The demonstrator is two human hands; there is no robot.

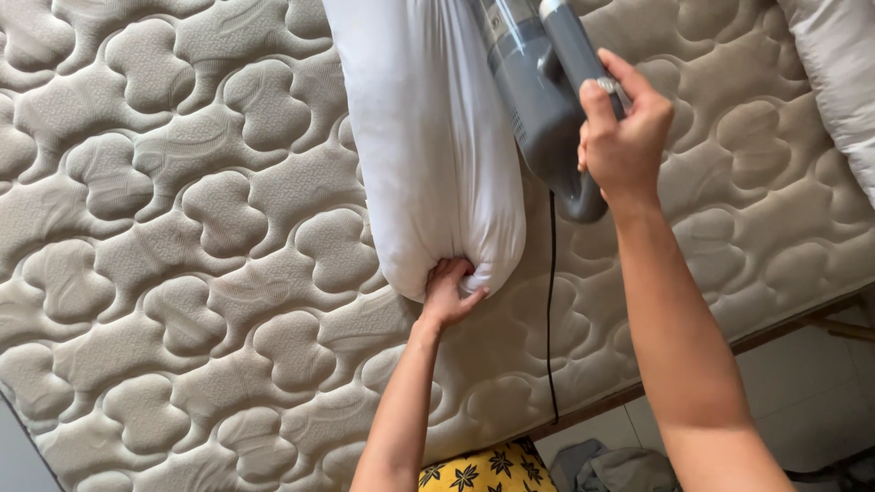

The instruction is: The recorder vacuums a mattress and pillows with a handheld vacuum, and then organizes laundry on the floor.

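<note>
Left hand [448,292] clamped on the near end of a white pillow [428,137] lying mid-mattress [182,228]; right hand [620,137] clenched around a grey handheld vacuum [538,100] — its black cord [550,310], hanging near, could snag and tug the vacuum off line.

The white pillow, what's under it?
Under the white pillow lies a quilted beige mattress. The left hand pinches the pillow's near end; the right hand holds a grey handheld vacuum beside it. The mattress patch directly beneath is covered.
</note>
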